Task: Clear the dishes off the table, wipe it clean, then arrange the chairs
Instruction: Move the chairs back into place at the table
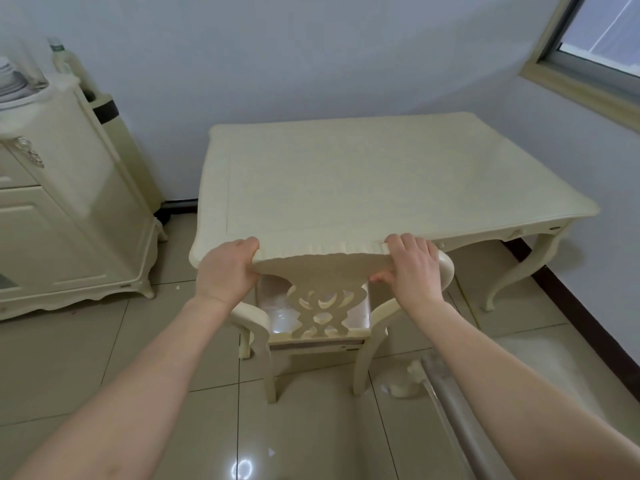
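Both hands, left (pixel 227 271) and right (pixel 414 270), gripped the chair (pixel 323 271) top rail at the worktop (pixel 346 174) near edge, likely to tuck it under squarely.

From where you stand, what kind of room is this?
Most likely a home dining area: a cream dining table with a matching carved chair at its near edge, and a sideboard on the left with stacked plates on top.
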Motion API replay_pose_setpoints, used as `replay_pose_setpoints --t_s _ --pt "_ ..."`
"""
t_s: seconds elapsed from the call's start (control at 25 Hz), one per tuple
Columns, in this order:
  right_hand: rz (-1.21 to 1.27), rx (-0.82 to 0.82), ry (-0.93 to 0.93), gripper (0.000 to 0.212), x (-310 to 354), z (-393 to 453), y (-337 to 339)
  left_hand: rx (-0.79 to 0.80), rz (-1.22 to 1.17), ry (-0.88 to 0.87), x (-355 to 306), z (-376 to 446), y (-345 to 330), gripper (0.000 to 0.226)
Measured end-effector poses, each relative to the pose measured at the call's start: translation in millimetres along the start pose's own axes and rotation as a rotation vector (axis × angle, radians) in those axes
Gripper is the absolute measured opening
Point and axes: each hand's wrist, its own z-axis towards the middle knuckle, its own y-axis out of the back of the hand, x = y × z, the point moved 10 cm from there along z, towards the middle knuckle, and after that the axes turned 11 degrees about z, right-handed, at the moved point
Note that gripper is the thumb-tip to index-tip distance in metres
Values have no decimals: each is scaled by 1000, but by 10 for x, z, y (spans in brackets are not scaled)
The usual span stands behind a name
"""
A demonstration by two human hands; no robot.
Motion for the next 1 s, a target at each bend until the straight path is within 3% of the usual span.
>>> replay_pose_setpoints --t_s 0.28,0.72,1.0 --pt "-53 -12 2 61 -214 597 -128 -18 80 81 -47 401 -117 19" --pt "-52 -49 37 63 189 1254 -498 27 127 245 601 1042 -325 25" --pt "-107 -23 57 67 -19 1482 -523 -56 90 262 412 1134 -286 21"
